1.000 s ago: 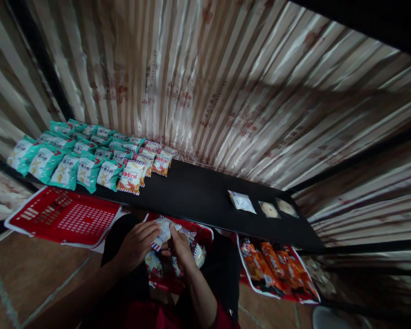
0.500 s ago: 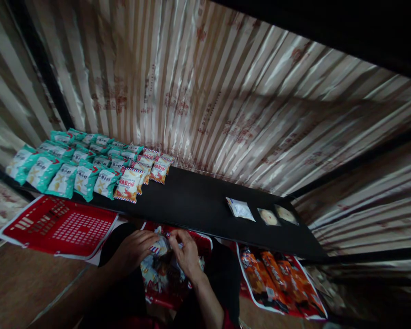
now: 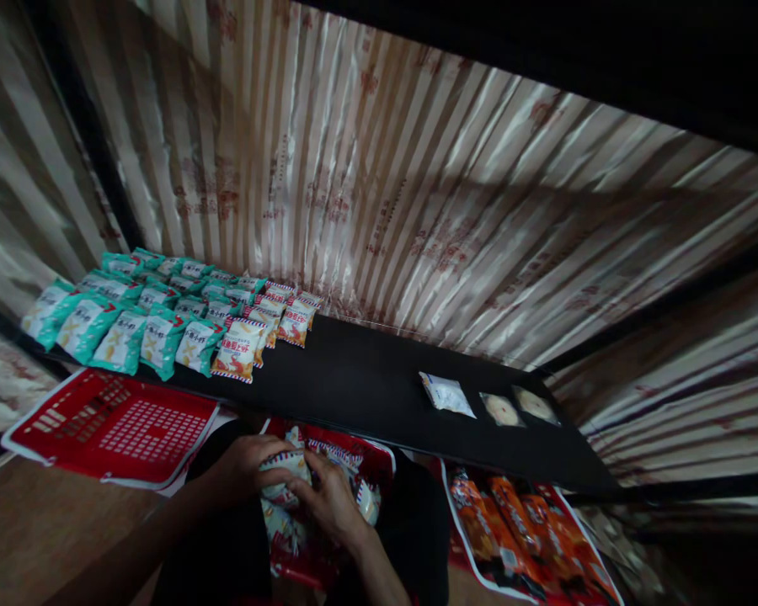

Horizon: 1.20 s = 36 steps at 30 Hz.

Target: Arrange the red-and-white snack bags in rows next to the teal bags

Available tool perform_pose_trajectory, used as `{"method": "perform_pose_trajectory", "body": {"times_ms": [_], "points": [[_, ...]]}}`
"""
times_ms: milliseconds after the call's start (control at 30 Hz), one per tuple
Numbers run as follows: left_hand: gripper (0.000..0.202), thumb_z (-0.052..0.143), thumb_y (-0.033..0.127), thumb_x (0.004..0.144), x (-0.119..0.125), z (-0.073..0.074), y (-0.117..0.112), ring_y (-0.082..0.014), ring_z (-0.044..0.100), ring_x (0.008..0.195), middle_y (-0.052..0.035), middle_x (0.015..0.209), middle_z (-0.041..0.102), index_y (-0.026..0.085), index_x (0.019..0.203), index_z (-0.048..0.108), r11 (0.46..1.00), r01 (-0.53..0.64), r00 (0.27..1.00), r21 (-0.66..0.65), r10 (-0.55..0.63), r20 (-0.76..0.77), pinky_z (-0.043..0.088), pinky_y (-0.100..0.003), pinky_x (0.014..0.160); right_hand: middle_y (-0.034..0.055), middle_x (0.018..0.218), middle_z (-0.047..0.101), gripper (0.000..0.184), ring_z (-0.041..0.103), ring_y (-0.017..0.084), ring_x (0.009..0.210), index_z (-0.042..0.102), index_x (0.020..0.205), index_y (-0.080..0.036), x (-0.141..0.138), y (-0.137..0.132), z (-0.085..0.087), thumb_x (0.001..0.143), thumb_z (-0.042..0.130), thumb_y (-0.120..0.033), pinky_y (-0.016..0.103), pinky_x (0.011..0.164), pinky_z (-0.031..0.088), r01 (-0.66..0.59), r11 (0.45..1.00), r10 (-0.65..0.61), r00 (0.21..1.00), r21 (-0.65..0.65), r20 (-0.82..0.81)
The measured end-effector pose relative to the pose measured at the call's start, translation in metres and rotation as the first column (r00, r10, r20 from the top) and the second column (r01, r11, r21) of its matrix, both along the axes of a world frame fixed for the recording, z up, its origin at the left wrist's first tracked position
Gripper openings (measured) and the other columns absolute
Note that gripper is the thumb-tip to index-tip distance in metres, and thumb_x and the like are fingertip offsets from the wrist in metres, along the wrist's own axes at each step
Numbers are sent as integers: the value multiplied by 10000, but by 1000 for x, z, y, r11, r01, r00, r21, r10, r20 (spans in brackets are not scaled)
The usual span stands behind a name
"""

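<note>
Both my hands are down in a red basket [image 3: 379, 457] on my lap, among several white snack packets with striped edges. My left hand [image 3: 243, 468] curls around one striped packet [image 3: 284, 465] near the basket's top. My right hand [image 3: 328, 498] presses on the same pile from the right, fingers bent over packets. Just beyond the basket runs a black shelf [image 3: 360, 383]. Rows of teal packets [image 3: 120, 324] fill its left end, with white and orange packets [image 3: 243, 349] beside them.
An empty red basket [image 3: 110, 425] lies at the left below the shelf. Another red basket with orange packets [image 3: 521, 534] sits at the lower right. Three small pale packets [image 3: 489, 402] lie on the shelf's right part. A striped shiny curtain [image 3: 417, 194] backs the shelf.
My hands dropped from holding a packet up between them to pressing down into the basket's pile. The view tilted slightly, shifting the shelf lower in the picture.
</note>
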<state>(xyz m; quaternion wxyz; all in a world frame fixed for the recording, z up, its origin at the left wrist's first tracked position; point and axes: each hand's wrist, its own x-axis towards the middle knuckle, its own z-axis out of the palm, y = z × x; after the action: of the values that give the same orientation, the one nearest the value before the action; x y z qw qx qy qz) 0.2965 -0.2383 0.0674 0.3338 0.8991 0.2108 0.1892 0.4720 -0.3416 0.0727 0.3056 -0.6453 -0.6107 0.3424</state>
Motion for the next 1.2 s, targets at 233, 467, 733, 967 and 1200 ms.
{"method": "perform_pose_trajectory", "body": {"times_ms": [233,467,733,967,1200], "points": [[429,626,427,714,1,12,13,-214,631,951,-56,1037,695,184,1068,637,892,-140,988,-430,155,-1,482,-303,855,29,933,709,308,635,193,833,646,1036,-208,1,4,-8,844,542,-425,278,737,479,119,993,-116,943,-8,-311],[721,662,439,685,4,5,5,-228,657,930,-123,1098,662,124,1291,430,477,-162,872,-864,480,101,516,-343,808,37,883,720,387,647,218,804,664,985,-188,-9,15,-11,784,578,-508,305,709,497,271,957,-284,817,-101,-502],[667,737,464,596,15,3,-3,-300,605,1077,-164,1130,658,112,1133,556,399,-169,803,-901,586,109,483,-417,903,41,811,707,470,635,205,724,652,933,-156,-20,36,-7,699,618,-562,317,693,505,408,887,-441,611,-216,-657],[532,709,467,620,20,1,-8,-293,635,1012,-140,1097,680,123,1012,605,376,-218,807,-901,588,50,508,-377,833,47,811,711,480,637,193,715,652,903,-152,-17,37,-17,700,608,-584,295,665,502,458,852,-501,576,-252,-646],[432,682,453,622,26,-10,-5,-260,672,859,-70,900,727,145,920,629,347,-293,759,-891,651,3,519,-344,754,33,800,708,474,650,187,727,626,897,-171,-19,36,-19,724,583,-610,282,663,507,418,848,-515,507,-326,-691]]}}
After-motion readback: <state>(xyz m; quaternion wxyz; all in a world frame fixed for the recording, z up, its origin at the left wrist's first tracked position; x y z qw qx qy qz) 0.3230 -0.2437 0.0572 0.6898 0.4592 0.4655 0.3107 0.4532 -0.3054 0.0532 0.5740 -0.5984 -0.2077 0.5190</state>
